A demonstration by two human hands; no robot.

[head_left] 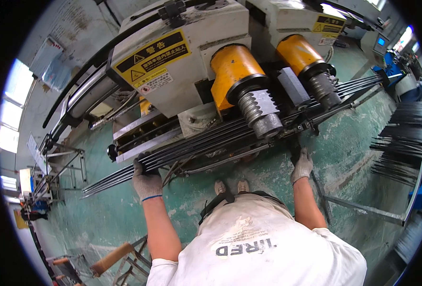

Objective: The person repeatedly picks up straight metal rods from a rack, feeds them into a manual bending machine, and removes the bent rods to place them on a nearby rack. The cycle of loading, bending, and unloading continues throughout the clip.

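Dark metal rods in the left hand, slanting across a heavy machine's front

Reading the view as a clock face, the bundle of dark metal rods runs from near 8 o'clock, where the loose ends fan slightly, up through the centre and out toward 2 o'clock. It lies along the front of a pale bending machine, which fills 12 o'clock.

At 8 o'clock the left hand, in a knitted glove with a blue-edged cuff, has its grip clenched around the bundle close to the fanned ends. Between 3 and 4 o'clock, the gloved right hand is raised just below the machine's lower rail; its fingers merge with a dark area, so I cannot tell whether that grip is grasping anything.

Two orange cylindrical housings stand toward 1 o'clock, each ending in a ridged steel shaft. The nearer shaft overlaps the bundle in the view. A grey angular block sits between the two shafts. Toward 11 o'clock, a yellow-and-black warning label marks the machine's casing.

At 3 o'clock, many more dark rods lie stacked beside a metal frame. The person's white shirt occupies 6 o'clock, with light-coloured shoes beyond it on the worn green floor.
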